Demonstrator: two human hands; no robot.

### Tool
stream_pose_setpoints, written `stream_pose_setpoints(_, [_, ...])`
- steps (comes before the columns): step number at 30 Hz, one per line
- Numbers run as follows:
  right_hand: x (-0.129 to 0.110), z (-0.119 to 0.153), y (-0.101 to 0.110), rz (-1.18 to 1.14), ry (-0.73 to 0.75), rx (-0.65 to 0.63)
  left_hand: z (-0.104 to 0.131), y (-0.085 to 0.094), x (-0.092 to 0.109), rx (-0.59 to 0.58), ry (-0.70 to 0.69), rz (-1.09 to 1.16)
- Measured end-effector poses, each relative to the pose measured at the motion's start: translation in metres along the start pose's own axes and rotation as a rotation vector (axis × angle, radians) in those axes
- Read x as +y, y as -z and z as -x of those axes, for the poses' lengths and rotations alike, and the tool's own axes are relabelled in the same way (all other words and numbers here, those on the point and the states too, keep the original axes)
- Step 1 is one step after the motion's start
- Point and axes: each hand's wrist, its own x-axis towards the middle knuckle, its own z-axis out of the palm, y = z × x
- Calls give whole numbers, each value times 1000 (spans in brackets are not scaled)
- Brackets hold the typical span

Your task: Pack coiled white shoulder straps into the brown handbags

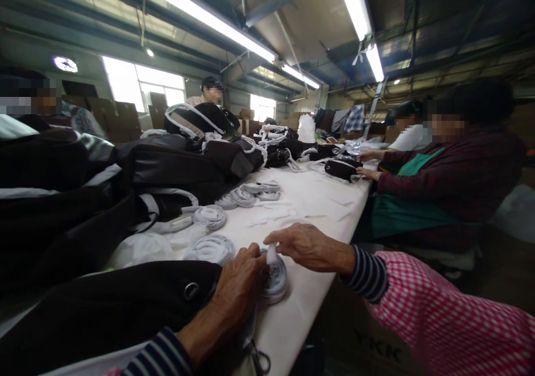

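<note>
A coil of wrapped grey-white strap (276, 283) lies near the table's right edge. My left hand (239, 281) is closed on the coil's left side, its fingertips partly hidden. From the right, my right hand (311, 247) pinches a small white strip (272, 253) between thumb and fingers, at the top of the coil. Beside my left wrist is a black bag (125, 301) with a metal eyelet. Just beyond my left hand lies another coiled strap (211, 249).
Further coils (210, 216) and loose white strips (271, 214) lie on the white table (309, 298). Black bags (175, 161) are piled along the left. Black-handled scissors (261, 360) sit at the near edge. Co-workers stand around the table; one at right touches a small black bag (340, 170).
</note>
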Motion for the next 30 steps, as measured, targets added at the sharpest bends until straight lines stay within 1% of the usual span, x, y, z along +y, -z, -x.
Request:
stream_pose_setpoints(2, [-11, 0, 5, 247, 29, 3, -3, -2, -2, 13, 15, 11])
stream_pose_setpoints(3, [-14, 0, 6, 323, 40, 0, -5, -3, -4, 20, 23, 18])
stream_pose_setpoints(5, [-17, 0, 4, 398, 55, -27, -8, -6, -7, 30, 32, 34])
stream_pose_setpoints(8, [-13, -2, -4, 391, 3, -132, -9, -9, -12, 43, 36, 67])
stream_pose_setpoints(11, [-6, -10, -15, 339, -87, -141, -6, -10, -14, 64, 38, 107])
stream_pose_setpoints(13, [-4, -16, -19, 331, -105, -142, -4, -9, -14, 80, 40, 132])
stream_pose_setpoints(15, [-6, -23, -18, 367, -117, -171, -2, -9, -14, 89, 41, 147])
stream_pose_setpoints(18, [-15, -34, -14, 444, -129, -221, -3, -9, -13, 99, 53, 153])
stream_pose_setpoints(20, [-22, -42, -10, 461, -108, -266, -4, -9, -13, 103, 71, 150])
stream_pose_setpoints(22, [-25, -50, -6, 436, -57, -299, -5, -9, -12, 100, 80, 145])
stream_pose_setpoints(24, [-24, -58, -3, 326, -43, -384, -5, -8, -11, 97, 84, 137])
stream_pose_setpoints(28, [-6, -75, 1, 30, -129, -657, -3, -5, -8, 66, 59, 126])
stream_pose_setpoints(30, [5, -82, -2, -21, -157, -716, -2, -2, -7, 46, 45, 120])
